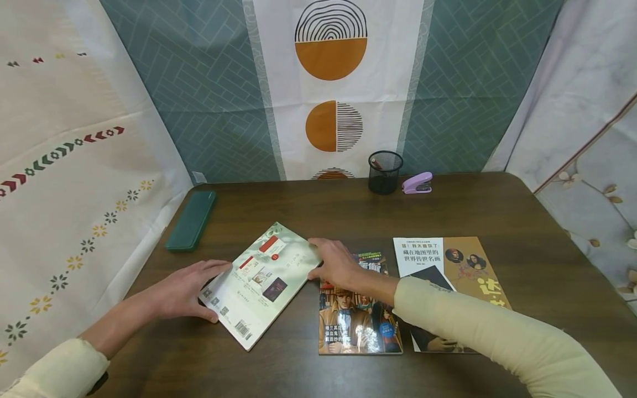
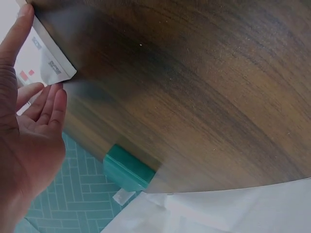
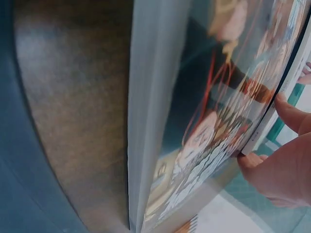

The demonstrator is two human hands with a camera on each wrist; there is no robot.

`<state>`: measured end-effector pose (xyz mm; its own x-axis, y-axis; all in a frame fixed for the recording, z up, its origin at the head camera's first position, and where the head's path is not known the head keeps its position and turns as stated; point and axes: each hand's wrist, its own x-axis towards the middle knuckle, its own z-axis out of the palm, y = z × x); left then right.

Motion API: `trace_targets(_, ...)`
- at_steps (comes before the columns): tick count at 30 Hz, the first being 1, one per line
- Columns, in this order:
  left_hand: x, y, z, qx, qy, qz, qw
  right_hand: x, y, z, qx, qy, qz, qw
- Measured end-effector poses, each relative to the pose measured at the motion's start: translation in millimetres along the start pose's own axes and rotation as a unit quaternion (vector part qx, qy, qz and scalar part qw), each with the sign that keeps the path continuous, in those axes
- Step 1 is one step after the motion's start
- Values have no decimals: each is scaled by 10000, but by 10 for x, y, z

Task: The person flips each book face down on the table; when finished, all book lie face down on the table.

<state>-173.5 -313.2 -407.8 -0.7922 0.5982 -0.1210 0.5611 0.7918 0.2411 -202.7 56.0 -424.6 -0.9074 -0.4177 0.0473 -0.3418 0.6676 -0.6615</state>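
A thin magazine (image 1: pixel 259 282) with a pale green and white back cover lies turned at an angle on the table, its barcode toward the near corner. My left hand (image 1: pixel 184 290) holds its left corner, fingers along one edge and thumb along the other; the left wrist view shows this hand (image 2: pixel 29 141) at the magazine's corner (image 2: pixel 43 60). At the opposite corner, my right hand (image 1: pixel 338 268) grips with fingers and thumb on adjoining edges. Under the right wrist lies a glossy illustrated magazine (image 1: pixel 358 326), which fills much of the right wrist view.
On the right, partly under my right sleeve (image 1: pixel 478 326), are a yellow-brown book (image 1: pixel 463 271) and white printed covers (image 1: pixel 415 257). A green case (image 1: pixel 191 221) lies at the left edge. A black mesh pen cup (image 1: pixel 385 179) and purple stapler (image 1: pixel 418 182) stand at the back.
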Motion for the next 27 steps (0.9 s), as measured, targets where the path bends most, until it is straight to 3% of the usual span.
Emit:
trace_targets(10, -59, 95, -11, 178, 54, -78, 9998, 171, 65, -38, 13, -385, -287, 9988)
trace_targets(17, -133, 133, 0, 287, 56, 70, 9995, 284, 103, -74, 1, -711, -515, 9961)
trace_targets(27, -257, 216, 56, 952, 311, 297, 9945, 421, 74, -114, -130, -1099, -756, 9910)
